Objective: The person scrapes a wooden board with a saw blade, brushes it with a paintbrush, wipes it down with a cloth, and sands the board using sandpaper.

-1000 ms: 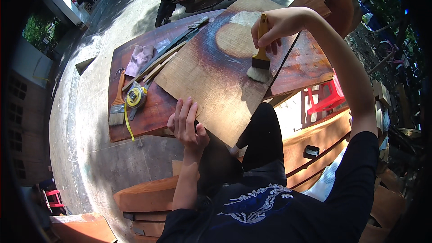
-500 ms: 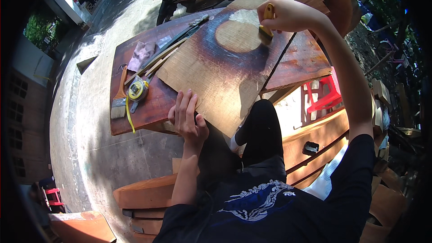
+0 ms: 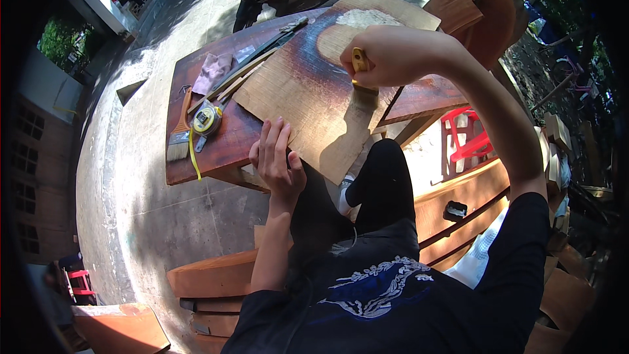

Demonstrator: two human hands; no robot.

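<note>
The board (image 3: 304, 108) lay slantwise on the table (image 3: 234, 136), its near corner jutting out above the person's legs (image 3: 386, 177). On its far half a dark ring curved about a pale disc, partly hidden by the arm, with a whitish patch beyond.

Over the board's right side, the right hand (image 3: 400, 56) was closed in a fist round the brush (image 3: 359, 60), the handle's butt showing beside the thumb. The bristles hung low there; whether they touched the wood could not be told. The left hand (image 3: 278, 157) was at the board's near-left edge, fingers long and side by side, thumb apart, gripping nothing that showed. Its fingertips overlapped the edge, though how hard they pressed was unclear.

The board looked stiff and probably rather heavy for its breadth, apt to tip if pushed down at the overhanging corner. Its long edges seemed the best hold, one hand to each side; the dark ring might have been slick or dusty, so better left untouched. The brush looked light, firm at the handle and soft at the tip.

Left of the board sat the tape measure (image 3: 206, 118), spare brush (image 3: 181, 128), cloth (image 3: 211, 72) and sticks (image 3: 246, 78); right of it, the stool (image 3: 468, 144).
</note>
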